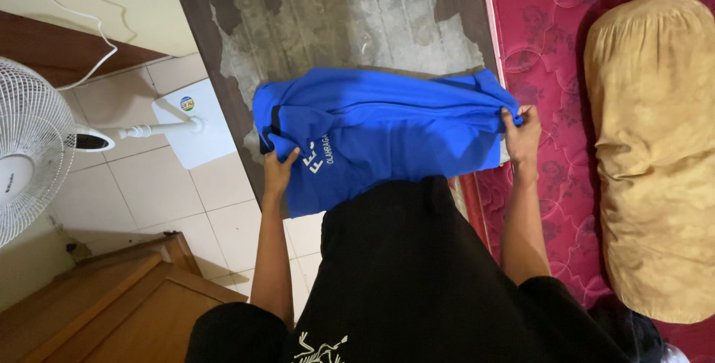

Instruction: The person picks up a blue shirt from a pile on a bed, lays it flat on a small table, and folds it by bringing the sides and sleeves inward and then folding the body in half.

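Head view, looking straight down the person's front. Both hands hold a blue shirt (pixel 380 136) stretched flat and level in the air, folded over so it reads as a wide band with white print near the left end. Left hand (pixel 278 172) is pinched shut on the left edge, fingers curled under the cloth. Right hand (pixel 521 134) grips the bunched right edge, thumb on top. Hands sit well apart, likely to keep the fabric taut and the fold straight. Shirt hangs in front of the black top (pixel 417 274), above the worn dark floor strip (pixel 350 13). Red quilted mattress (pixel 536 28) lies to the right with a tan bolster pillow (pixel 655 154) on it. White standing fan (pixel 30 154) sits on the tiled floor (pixel 164 184) at left, wooden furniture (pixel 97 303) below it.
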